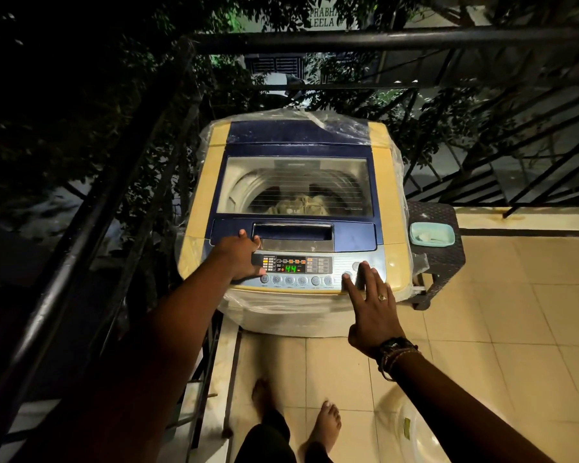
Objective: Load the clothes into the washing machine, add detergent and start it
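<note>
Washing machine (pixel 291 208): top-loader, blue and yellowed cream, partly wrapped in clear plastic; stands on a tiled balcony floor against the railing.
Lid (pixel 295 185): closed; window shows the drum.
Clothes (pixel 300 205): pale bundle lying at the drum bottom, seen through the lid window.
Control panel (pixel 298 270): front edge of the machine; row of round buttons below a lit display.
Display (pixel 291 269): green digits reading 44.
Left hand (pixel 243 257): resting on the left end of the control panel, fingers loosely bent over the panel edge, thumb pointing up toward the lid handle recess; grips nothing.
Right hand (pixel 370 302): fingers spread and straight, forefinger tip on a round button at the right end of the panel; ring on one finger, bands on the wrist.
Stool (pixel 438 259): dark woven-pattern plastic, just beside the machine's right side.
Tray (pixel 432 233): small teal dish on the stool, pale contents not identifiable.
Railing (pixel 348 38): black metal bars behind and left of the machine.
Feet (pixel 298 419): bare, on the tiles below the machine.
</note>
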Demonstrator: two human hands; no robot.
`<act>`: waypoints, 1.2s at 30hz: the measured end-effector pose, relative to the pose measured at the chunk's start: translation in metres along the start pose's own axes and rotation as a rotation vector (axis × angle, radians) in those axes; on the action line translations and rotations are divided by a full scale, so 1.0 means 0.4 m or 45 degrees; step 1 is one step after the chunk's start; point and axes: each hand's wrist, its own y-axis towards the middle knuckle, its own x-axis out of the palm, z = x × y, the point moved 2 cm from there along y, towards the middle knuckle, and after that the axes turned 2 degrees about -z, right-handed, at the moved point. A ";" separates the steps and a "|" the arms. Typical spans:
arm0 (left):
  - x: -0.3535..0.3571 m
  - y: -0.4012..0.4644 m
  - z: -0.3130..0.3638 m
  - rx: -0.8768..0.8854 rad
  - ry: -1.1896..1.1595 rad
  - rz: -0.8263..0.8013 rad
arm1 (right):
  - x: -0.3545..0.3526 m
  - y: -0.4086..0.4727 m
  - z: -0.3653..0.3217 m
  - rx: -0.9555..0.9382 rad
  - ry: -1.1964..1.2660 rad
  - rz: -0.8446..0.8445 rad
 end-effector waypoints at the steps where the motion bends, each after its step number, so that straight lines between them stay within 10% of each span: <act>1: 0.000 0.001 0.000 -0.002 0.005 0.003 | 0.004 0.002 0.000 0.016 0.036 0.040; 27: 0.110 -0.049 -0.017 -0.006 -0.401 0.071 | -0.093 0.062 -0.034 -0.165 -0.093 0.046; 36: -0.092 -0.047 -0.007 0.091 0.063 0.268 | -0.145 0.286 -0.098 -0.362 -0.361 0.125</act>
